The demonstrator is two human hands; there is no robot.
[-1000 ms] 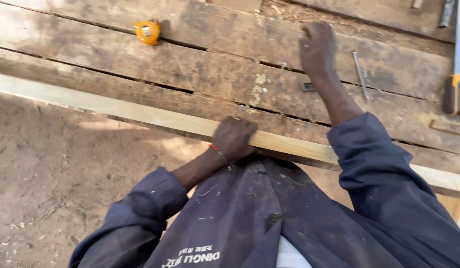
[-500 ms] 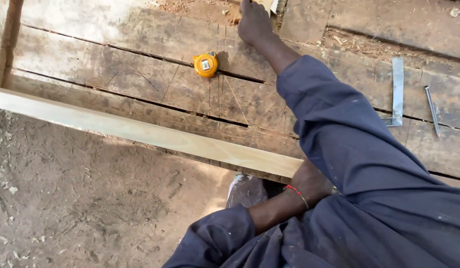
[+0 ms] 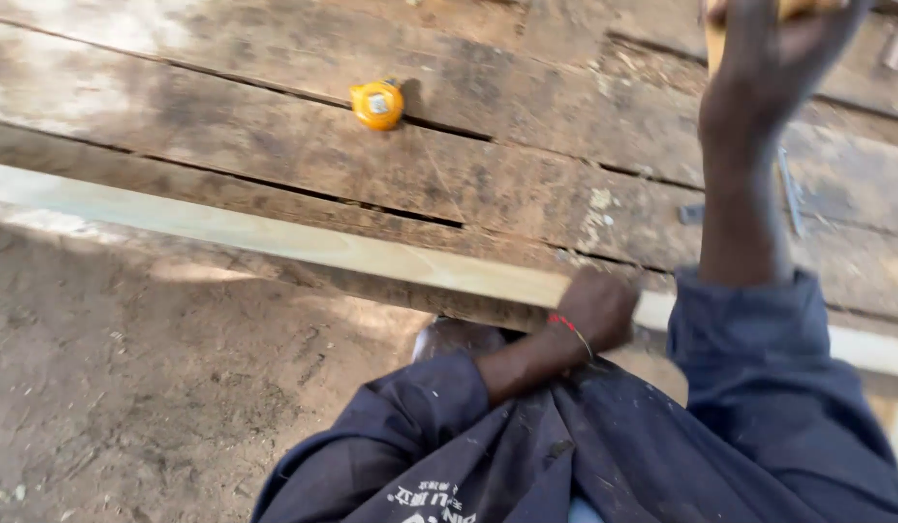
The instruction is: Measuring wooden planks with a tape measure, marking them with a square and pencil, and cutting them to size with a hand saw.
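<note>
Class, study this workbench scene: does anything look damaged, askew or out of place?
The workbench planks look worn: stained, scuffed, with open gaps between boards. The pale wooden strip lies along the front edge under the left hand. The right hand holds something pale, too blurred to identify. The yellow tape measure sits intact. Nothing looks spilled.

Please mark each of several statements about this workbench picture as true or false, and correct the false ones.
1. The left hand rests on the pale wooden strip at the near edge of the workbench. True.
2. The yellow tape measure is held in the right hand. False: it lies alone on the planks, apart from both hands.
3. The right hand is raised and grips a light-coloured wooden piece. True.
4. The left wrist is bare. False: it wears a red band.
5. The person wears dark blue sleeves. True.
</note>
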